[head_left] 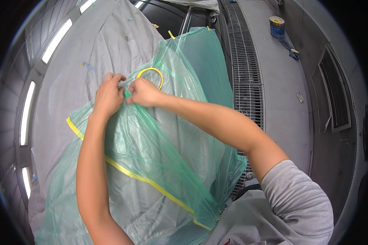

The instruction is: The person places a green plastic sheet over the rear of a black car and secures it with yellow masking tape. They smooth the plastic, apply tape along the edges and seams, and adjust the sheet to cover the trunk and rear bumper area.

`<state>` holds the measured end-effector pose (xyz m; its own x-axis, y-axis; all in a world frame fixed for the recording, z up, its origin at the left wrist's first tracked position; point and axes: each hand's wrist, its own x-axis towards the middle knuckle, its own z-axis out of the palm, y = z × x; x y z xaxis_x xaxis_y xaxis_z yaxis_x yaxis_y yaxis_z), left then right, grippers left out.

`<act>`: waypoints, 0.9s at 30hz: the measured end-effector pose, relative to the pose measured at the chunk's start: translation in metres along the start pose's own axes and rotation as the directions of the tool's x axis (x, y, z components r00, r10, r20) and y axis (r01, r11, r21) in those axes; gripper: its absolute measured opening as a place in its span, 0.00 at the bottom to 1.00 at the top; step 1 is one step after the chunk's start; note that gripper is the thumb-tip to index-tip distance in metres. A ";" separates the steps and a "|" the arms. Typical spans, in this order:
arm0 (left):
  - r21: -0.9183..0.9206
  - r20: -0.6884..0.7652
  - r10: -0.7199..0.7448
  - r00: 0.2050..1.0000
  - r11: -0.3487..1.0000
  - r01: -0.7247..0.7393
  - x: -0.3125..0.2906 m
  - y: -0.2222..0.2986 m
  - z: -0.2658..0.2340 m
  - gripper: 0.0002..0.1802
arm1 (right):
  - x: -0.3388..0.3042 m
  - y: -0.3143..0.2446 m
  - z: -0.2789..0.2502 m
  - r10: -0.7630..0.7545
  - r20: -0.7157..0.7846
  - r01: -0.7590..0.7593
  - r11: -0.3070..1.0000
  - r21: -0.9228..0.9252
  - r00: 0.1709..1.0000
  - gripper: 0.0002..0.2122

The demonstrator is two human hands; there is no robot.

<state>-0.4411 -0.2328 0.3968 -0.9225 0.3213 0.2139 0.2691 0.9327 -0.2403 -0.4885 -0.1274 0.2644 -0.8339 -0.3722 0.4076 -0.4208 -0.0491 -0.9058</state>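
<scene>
A translucent green plastic film (131, 139) lies in folds over a grey cloth cover (110, 41), with yellow tape (141, 178) along one edge. My left hand (109, 94) has its fingers curled in at the gathered top of the film, pinching it. Close beside it, my right hand (144, 92) is closed, its fingertips at the same gathered fold. A roll of yellow tape (161, 75) shows as a ring behind the right hand, which seems to hold it; the hand covers its lower left part. The fingertips' exact grip is partly hidden.
Dark glossy vehicle panels (161, 18) show beyond the cover. Down the right runs a floor grating (243, 61). A blue can (277, 27) stands on the grey floor, near a dark rag (289, 47). Bright lamps (27, 112) line the left wall.
</scene>
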 end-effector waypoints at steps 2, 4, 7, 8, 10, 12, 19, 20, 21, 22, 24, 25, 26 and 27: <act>0.003 -0.199 0.038 0.979 0.999 -0.038 -0.006 0.005 -0.004 0.09 | 0.009 -0.004 -0.002 0.063 0.077 -0.076 0.981 0.176 0.995 0.10; 0.030 -0.420 0.075 0.904 0.997 -0.069 -0.017 0.015 -0.006 0.08 | 0.018 -0.007 -0.003 0.128 0.156 -0.187 0.864 0.467 0.980 0.10; 0.010 -0.371 0.146 0.917 0.988 -0.153 -0.049 0.034 -0.003 0.06 | 0.034 -0.010 -0.007 0.164 0.239 -0.260 0.849 0.460 0.957 0.09; 0.012 -0.272 0.161 0.949 0.986 -0.163 -0.060 0.041 0.003 0.04 | 0.039 -0.011 -0.007 0.172 0.235 -0.261 0.863 0.433 0.957 0.09; 0.159 -0.035 0.254 0.967 0.956 -0.245 -0.075 0.049 0.018 0.04 | 0.046 -0.011 -0.006 0.111 0.169 -0.167 0.916 0.365 0.979 0.06; 0.178 0.050 0.198 0.979 0.963 -0.203 -0.079 0.049 0.035 0.04 | 0.051 -0.012 -0.002 0.041 0.119 -0.074 0.955 0.288 0.992 0.06; 0.135 -0.138 -0.072 0.988 0.987 0.090 -0.049 0.013 0.052 0.07 | 0.054 -0.007 0.007 -0.141 -0.011 0.139 0.986 -0.091 0.990 0.06; 0.117 -0.123 -0.097 0.988 0.987 0.112 -0.045 0.010 0.050 0.08 | 0.053 -0.007 0.006 -0.141 -0.011 0.140 0.986 -0.093 0.990 0.06; 0.099 -0.102 -0.118 0.988 0.987 0.128 -0.040 0.008 0.047 0.09 | 0.051 -0.009 0.004 -0.118 -0.005 0.117 0.988 -0.103 0.993 0.06; 0.078 -0.081 -0.134 0.988 0.987 0.141 -0.037 0.008 0.046 0.11 | 0.049 -0.010 0.001 -0.125 -0.057 0.117 0.986 -0.119 0.991 0.09; 0.012 -0.081 -0.223 0.971 0.974 0.225 -0.032 0.009 0.042 0.14 | 0.041 -0.014 -0.008 -0.080 -0.142 0.056 0.984 -0.167 0.987 0.16; 0.023 -0.078 -0.259 0.963 0.965 0.262 -0.030 0.009 0.040 0.14 | 0.036 -0.016 -0.014 -0.078 -0.179 0.048 0.985 -0.164 0.981 0.20; 0.028 -0.072 -0.292 0.954 0.955 0.294 -0.027 0.009 0.038 0.14 | 0.027 -0.016 -0.022 -0.065 -0.208 0.030 0.986 -0.163 0.976 0.25; 0.030 -0.090 -0.302 0.949 0.952 0.306 -0.027 0.009 0.037 0.14 | 0.017 -0.016 -0.027 -0.061 -0.247 0.020 0.986 -0.165 0.967 0.30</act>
<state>-0.4241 -0.2396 0.3540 -0.9319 0.0381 0.3607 -0.0343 0.9808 -0.1922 -0.5052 -0.1078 0.2887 -0.8690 -0.1285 0.4778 -0.4905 0.0974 -0.8660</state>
